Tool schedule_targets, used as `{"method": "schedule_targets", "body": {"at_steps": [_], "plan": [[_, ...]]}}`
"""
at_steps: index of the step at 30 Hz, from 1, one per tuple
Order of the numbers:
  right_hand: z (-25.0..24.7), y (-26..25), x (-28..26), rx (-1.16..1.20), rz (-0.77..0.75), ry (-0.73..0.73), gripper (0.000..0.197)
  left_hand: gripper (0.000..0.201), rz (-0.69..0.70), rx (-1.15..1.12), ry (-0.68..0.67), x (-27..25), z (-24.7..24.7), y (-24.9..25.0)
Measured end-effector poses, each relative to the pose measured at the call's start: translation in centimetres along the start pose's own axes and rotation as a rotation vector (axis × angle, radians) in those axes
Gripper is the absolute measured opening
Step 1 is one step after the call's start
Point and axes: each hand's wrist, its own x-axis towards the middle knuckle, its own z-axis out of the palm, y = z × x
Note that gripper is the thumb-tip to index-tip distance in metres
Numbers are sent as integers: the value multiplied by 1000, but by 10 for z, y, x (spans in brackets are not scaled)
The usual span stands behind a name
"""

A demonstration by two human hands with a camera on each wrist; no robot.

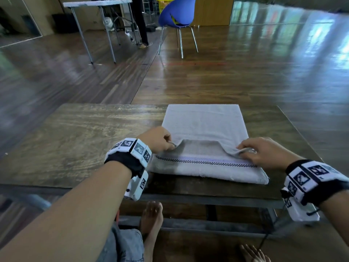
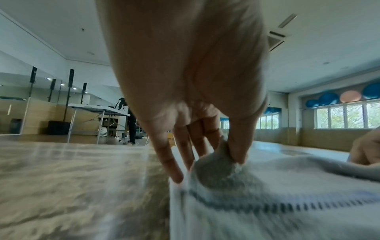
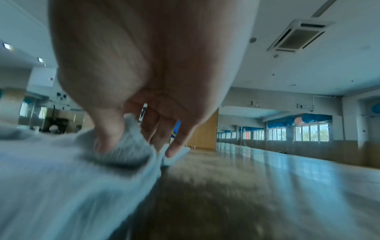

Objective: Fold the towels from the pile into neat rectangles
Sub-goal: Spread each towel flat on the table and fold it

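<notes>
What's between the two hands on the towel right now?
In the head view, a raised edge of the grey terry towel spans from left hand to right hand, both pinching it; nothing else lies between.

My left hand point(image 1: 157, 138) sits at about ten o'clock from my lap, forearm stretched forward, thumb point(image 2: 239, 142) and forefinger pinching together while the other fingers point(image 2: 174, 164) point down, nearly straight. My right hand point(image 1: 264, 152) lies at about two o'clock, knuckles up, thumb point(image 3: 107, 134) pressed against the curled forefinger in a pinch, the remaining fingers point(image 3: 176, 146) trailing downward. Both wrists carry marker-covered bands point(image 1: 130, 150). My bare feet point(image 1: 152, 220) show at six o'clock.
</notes>
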Motion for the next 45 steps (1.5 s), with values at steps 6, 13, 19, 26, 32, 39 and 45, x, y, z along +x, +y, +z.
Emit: {"method": "schedule_targets", "body": {"at_steps": [6,13,19,26,32,39,45], "plan": [[-39,13,-14,53,-59,-448,19,20,-66,57,-279,-18,-18,5],[-36,19,-11,243,-17,193,29,22,12,-69,275,-14,-11,-6],[-9,6,-3,53,-10,58,18,20,-5,75,113,-9,5,-12],[-30,7,-5,-54,-4,-294,23,23,-96,84,-215,-9,-16,-2],[-33,15,-6,72,19,148,23,29,-55,-6,185,-1,-22,-4],[-6,15,19,34,-19,395,10,10,-12,4,347,22,0,-15],[1,15,23,-48,20,89,9,12,-16,88,197,26,1,-11]]}}
